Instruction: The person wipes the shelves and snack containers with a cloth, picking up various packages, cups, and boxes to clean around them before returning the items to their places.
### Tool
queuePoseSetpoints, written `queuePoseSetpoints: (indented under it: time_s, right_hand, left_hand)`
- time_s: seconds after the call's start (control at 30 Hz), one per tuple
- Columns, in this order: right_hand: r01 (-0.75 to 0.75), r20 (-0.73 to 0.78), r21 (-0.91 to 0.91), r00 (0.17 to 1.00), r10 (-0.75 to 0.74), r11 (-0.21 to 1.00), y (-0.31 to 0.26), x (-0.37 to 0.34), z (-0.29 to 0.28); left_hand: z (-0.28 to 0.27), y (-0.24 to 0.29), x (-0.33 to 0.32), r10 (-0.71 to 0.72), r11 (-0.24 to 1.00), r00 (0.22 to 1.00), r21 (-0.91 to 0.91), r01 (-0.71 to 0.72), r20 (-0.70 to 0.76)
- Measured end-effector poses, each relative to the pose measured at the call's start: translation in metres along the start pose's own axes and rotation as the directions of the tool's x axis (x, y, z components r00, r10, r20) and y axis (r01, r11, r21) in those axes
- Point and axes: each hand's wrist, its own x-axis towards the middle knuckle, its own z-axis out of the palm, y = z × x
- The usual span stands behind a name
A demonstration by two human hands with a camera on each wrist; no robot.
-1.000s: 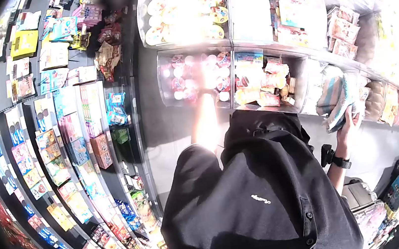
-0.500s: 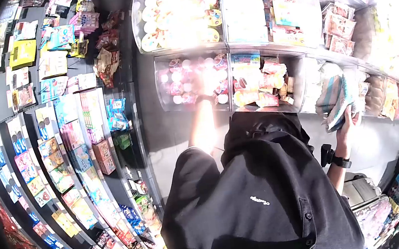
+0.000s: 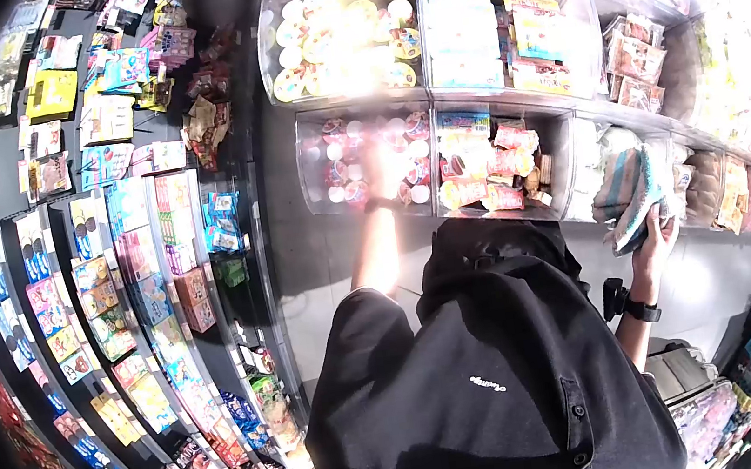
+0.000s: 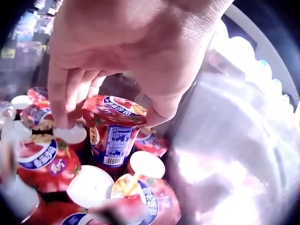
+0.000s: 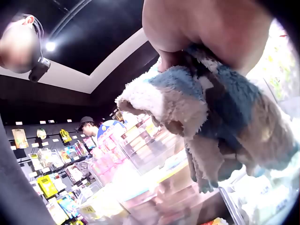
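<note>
My left hand (image 3: 379, 168) reaches into a clear bin (image 3: 320, 206) of red snack cups, washed out by glare in the head view. In the left wrist view its thumb and fingers hold a red snack cup (image 4: 112, 140) by the upper sides. That cup stands upright among others, some turned with their white bases up. Off to the right, my right hand (image 3: 660, 242) grips a fluffy striped cloth (image 3: 625, 190) in blue, grey and cream. The cloth hangs in folds below the hand (image 5: 206, 28) in the right wrist view.
Behind the cup bin is another bin of yellow-labelled cups (image 3: 291, 83). To the right, a divided bin holds red and orange snack packs (image 3: 489, 169). Racks of boxed snacks (image 3: 149, 300) line the left side. Another person (image 5: 88, 127) stands beyond the shelves.
My left hand has drawn back a little toward the near side of the cup bin. The right hand keeps its hold on the cloth with little movement.
</note>
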Motion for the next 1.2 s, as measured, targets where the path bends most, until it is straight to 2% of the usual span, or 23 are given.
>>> queuePoseSetpoints:
  time_s: [0.03,0.1,0.17,0.2,0.3,0.4,0.43,0.47,0.5,0.57,0.6,0.7,0.77,0.8,0.83,0.9,0.93,1.03,1.07,1.1,1.13,1.17,1.2]
  right_hand:
    - [-0.006,-0.003,0.005,1.0,0.006,1.0,-0.001,0.0,-0.001]
    - [-0.018,-0.007,0.017,1.0,0.019,1.0,-0.003,0.0,-0.002]
    - [-0.046,-0.023,0.039,0.999,0.047,0.998,-0.006,-0.002,0.001]
    - [-0.045,-0.012,0.05,0.999,0.045,0.998,-0.006,-0.003,0.003]
    - [-0.033,0.092,0.101,0.995,0.023,0.994,-0.002,-0.002,0.006]
    - [-0.054,0.202,0.109,0.979,0.031,0.993,0.0,-0.006,0.018]
    - [-0.04,0.167,0.109,0.986,0.022,0.993,0.003,-0.007,0.025]
    - [-0.058,0.216,0.114,0.976,0.032,0.992,-0.004,-0.013,0.038]
    - [-0.075,0.264,0.117,0.964,0.042,0.99,-0.013,-0.021,0.052]
    - [0.007,0.36,0.133,0.931,-0.054,0.991,-0.023,-0.029,0.074]
    - [-0.038,0.348,0.178,0.937,-0.027,0.983,-0.026,-0.035,0.086]
    - [0.144,0.465,0.15,0.863,-0.198,0.978,-0.04,-0.051,0.111]
    - [0.249,0.569,-0.023,0.799,-0.192,0.968,-0.051,-0.062,0.122]
    - [0.588,0.66,-0.096,0.641,-0.391,0.803,-0.047,-0.057,0.124]
    - [0.632,0.693,0.009,0.555,-0.461,0.775,-0.049,-0.061,0.132]
    - [0.738,0.809,0.091,0.337,-0.482,0.669,-0.074,-0.061,0.147]
    - [0.714,0.78,0.137,0.35,-0.519,0.687,-0.059,-0.065,0.146]
    - [0.564,0.701,0.022,0.58,-0.415,0.825,-0.04,-0.069,0.129]
    - [0.383,0.649,0.052,0.689,-0.322,0.922,-0.036,-0.068,0.132]
    - [0.244,0.597,0.173,0.745,-0.299,0.954,-0.047,-0.069,0.136]
    - [0.124,0.608,0.246,0.752,-0.253,0.961,-0.044,-0.067,0.134]
    - [0.001,0.623,0.313,0.754,-0.206,0.95,-0.04,-0.065,0.131]
    - [-0.046,0.586,0.269,0.801,-0.126,0.962,-0.04,-0.063,0.129]
  left_hand:
    - [-0.048,0.027,-0.012,0.064,0.988,0.989,-0.145,-0.045,0.132]
    - [-0.091,0.052,-0.029,-0.021,0.965,0.998,-0.261,0.036,0.059]
    - [-0.12,0.065,-0.045,-0.046,0.892,0.999,-0.45,0.038,-0.007]
    - [-0.133,0.071,-0.054,-0.046,0.832,0.998,-0.554,0.016,-0.039]
    - [-0.154,0.075,-0.074,0.09,0.518,0.996,-0.855,-0.032,0.017]
    - [-0.165,0.091,-0.089,0.079,0.395,0.996,-0.917,-0.06,-0.031]
    - [-0.167,0.1,-0.095,0.078,0.278,0.997,-0.96,-0.01,0.012]
    - [-0.169,0.109,-0.101,0.078,0.158,0.995,-0.987,0.042,0.055]
    - [-0.16,0.112,-0.102,0.146,0.032,0.989,-0.999,-0.031,-0.026]
    - [-0.163,0.137,-0.114,0.194,-0.22,0.98,-0.975,-0.007,-0.051]
    - [-0.166,0.149,-0.12,0.218,-0.341,0.974,-0.94,0.013,-0.065]
    - [-0.165,0.173,-0.129,0.338,-0.455,0.941,-0.876,0.16,-0.003]
    - [-0.161,0.187,-0.137,0.329,-0.49,0.942,-0.842,0.226,0.061]
    - [-0.158,0.192,-0.14,0.309,-0.508,0.946,-0.824,0.253,0.1]
    - [-0.156,0.201,-0.141,0.271,-0.487,0.96,-0.852,0.195,0.065]
    - [-0.13,0.186,-0.139,0.283,-0.368,0.953,-0.906,0.21,0.106]
    - [-0.117,0.179,-0.138,0.289,-0.307,0.949,-0.927,0.217,0.127]
    - [-0.144,0.196,-0.144,0.37,-0.206,0.929,-0.973,0.104,0.021]
    - [-0.151,0.201,-0.144,0.412,-0.168,0.91,-0.985,0.032,-0.04]
    - [-0.15,0.201,-0.141,0.471,-0.13,0.878,-0.991,-0.028,-0.086]
    - [-0.157,0.207,-0.143,0.47,-0.069,0.865,-0.985,-0.16,-0.174]
    - [-0.155,0.205,-0.14,0.489,-0.013,0.851,-0.978,-0.21,-0.19]
    - [-0.154,0.208,-0.143,0.473,-0.087,0.856,-0.978,-0.19,-0.208]
